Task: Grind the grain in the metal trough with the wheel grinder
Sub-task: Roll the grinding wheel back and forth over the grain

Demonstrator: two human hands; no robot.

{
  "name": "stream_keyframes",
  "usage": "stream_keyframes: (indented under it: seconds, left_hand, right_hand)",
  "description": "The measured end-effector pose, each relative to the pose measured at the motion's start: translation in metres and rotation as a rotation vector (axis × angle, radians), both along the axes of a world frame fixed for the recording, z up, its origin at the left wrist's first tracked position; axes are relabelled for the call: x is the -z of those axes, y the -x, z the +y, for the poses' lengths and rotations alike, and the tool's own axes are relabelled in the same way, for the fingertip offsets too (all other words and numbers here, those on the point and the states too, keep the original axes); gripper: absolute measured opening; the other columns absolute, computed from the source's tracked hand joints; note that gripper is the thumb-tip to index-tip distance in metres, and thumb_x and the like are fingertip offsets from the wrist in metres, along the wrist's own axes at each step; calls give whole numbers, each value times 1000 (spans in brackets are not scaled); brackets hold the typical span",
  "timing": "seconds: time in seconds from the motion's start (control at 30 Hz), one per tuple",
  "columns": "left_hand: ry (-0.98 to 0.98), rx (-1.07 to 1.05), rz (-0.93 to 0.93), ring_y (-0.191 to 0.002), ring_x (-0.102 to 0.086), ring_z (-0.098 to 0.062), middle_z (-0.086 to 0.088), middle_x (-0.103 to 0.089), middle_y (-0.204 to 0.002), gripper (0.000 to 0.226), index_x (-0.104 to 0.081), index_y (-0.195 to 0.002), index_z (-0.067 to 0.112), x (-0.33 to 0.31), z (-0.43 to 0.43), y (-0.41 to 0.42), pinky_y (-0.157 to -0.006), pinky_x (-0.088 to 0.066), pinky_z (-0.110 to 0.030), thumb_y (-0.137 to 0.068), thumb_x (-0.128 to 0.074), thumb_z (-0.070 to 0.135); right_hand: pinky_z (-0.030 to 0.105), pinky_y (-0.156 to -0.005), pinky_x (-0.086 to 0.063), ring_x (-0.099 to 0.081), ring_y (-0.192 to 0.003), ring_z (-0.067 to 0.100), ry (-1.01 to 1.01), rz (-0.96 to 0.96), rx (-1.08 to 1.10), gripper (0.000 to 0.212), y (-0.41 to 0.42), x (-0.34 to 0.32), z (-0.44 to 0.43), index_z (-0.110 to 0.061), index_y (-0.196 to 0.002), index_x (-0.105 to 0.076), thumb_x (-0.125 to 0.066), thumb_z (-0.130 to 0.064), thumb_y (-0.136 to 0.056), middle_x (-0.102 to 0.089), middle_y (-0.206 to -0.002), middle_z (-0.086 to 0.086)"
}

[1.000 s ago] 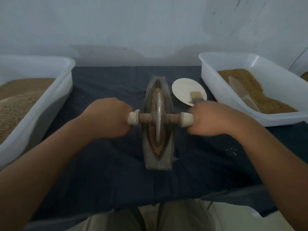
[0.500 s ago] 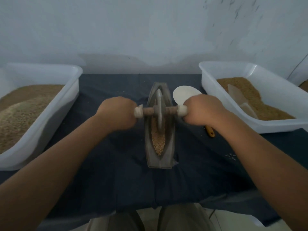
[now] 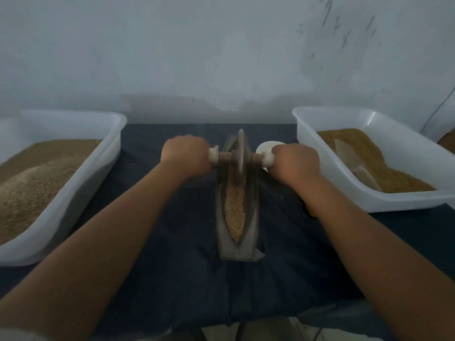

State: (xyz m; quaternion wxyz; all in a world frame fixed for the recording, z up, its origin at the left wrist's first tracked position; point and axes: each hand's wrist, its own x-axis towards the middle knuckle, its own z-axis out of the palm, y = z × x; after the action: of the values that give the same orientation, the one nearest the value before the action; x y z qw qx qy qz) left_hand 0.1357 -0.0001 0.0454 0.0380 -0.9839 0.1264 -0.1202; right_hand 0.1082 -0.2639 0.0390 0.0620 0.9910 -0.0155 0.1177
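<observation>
Metal-on-grain work: grips the wheel grinder (image 3: 241, 153) in left hand (image 3: 184, 156) and right hand (image 3: 294, 163), fingers clamped round each axle end, likely for even pressure, holding it upright at the far end of the metal trough (image 3: 253, 217), grain (image 3: 235, 205) lying nearer.

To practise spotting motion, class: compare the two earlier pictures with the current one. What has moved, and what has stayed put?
The wheel grinder rolled away from the person, from the middle of the metal trough to its far end, uncovering grain nearer the person. The left hand and right hand went with it, still gripping its handles. Trough, left tub and right tub stayed put.
</observation>
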Motion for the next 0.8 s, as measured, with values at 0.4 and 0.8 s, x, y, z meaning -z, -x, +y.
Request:
stream_keyframes:
  seconds: [0.4, 0.8]
  left_hand:
    - [-34, 228, 232, -54, -55, -8, 10, -56, -58, 25, -54, -63, 27, 7, 44, 84, -48, -36, -25, -73, -52, 50]
    - [90, 107, 309, -64, -61, -15, 7, -62, -70, 22, -59, -70, 23, 11, 20, 43, -59, -48, -31, -81, -63, 42]
  right_hand:
    - [29, -52, -45, -56, -61, 4, -80, 301, -250, 21, 93, -6, -16, -36, -69, -59, -60, -56, -76, -60, -66, -11]
    - [38, -69, -56, -62, -70, 17, -16, 216, -124, 27, 25, -7, -8, -30, -78, -68, -55, -51, -89, -66, -75, -6]
